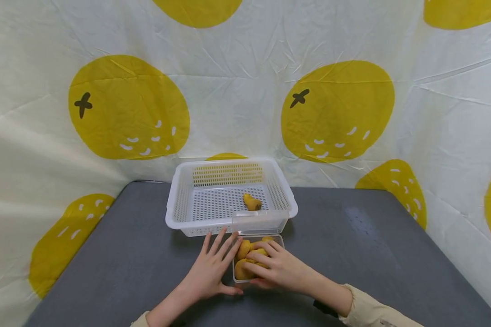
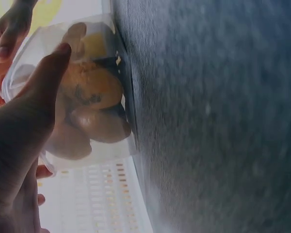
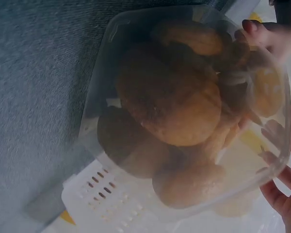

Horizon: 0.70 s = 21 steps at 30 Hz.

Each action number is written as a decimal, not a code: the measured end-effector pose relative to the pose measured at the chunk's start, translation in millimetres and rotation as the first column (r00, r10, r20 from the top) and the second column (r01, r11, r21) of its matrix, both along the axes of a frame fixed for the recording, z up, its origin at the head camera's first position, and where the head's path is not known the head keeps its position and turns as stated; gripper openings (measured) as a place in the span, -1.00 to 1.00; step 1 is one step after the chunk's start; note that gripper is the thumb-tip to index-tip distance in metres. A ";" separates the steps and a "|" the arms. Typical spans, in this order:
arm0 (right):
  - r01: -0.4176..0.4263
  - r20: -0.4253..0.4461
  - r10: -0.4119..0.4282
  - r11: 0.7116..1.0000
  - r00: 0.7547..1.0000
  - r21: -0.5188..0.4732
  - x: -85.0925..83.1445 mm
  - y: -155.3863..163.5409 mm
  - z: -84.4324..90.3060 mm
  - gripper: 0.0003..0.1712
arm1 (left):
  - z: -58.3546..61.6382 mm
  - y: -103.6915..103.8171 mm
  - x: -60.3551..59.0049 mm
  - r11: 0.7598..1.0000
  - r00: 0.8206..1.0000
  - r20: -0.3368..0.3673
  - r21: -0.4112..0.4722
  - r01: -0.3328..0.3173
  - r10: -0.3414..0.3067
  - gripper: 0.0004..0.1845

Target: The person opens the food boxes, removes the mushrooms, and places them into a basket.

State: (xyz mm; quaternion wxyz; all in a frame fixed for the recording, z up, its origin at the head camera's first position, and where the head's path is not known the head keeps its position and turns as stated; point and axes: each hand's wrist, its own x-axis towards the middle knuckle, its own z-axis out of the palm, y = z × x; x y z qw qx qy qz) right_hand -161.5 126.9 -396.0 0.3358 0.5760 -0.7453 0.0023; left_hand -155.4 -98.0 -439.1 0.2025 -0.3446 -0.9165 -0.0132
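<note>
Left hand (image 1: 210, 269) spread at nine o'clock of the box (image 1: 237, 280); right hand (image 1: 284, 269) curving over potato-like pieces (image 1: 240, 270), grip unclear! Likely firm, smooth: cup their middles.

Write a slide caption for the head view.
Left hand and right hand at a clear box of potato-like produce, white basket behind.

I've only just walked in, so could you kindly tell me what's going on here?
A person has the right hand in a clear container, fingers over yellow-brown, potato-like pieces; whether it grips one is unclear. The left hand is spread at the container's left side. A clear lid is raised at the far edge. Behind stands a white basket with one yellowish piece inside.
</note>
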 end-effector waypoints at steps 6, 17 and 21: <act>0.022 0.027 -0.023 0.999 0.999 0.031 -1.8 -3.5 -3.8 -0.51 | 0.3 -3.0 -5.3 1.000 0.999 -0.038 0.008 0.028 -0.028 0.23; 0.052 0.061 -0.056 0.997 0.997 0.055 -1.8 -8.5 -5.8 -0.57 | 1.6 -2.4 -5.3 1.000 1.000 -0.022 -0.011 0.014 -0.015 0.24; 0.058 0.073 -0.064 0.995 0.995 0.077 -3.9 -7.7 -6.4 -0.60 | 2.1 -1.6 -4.5 1.000 1.000 -0.011 -0.023 -0.002 0.001 0.24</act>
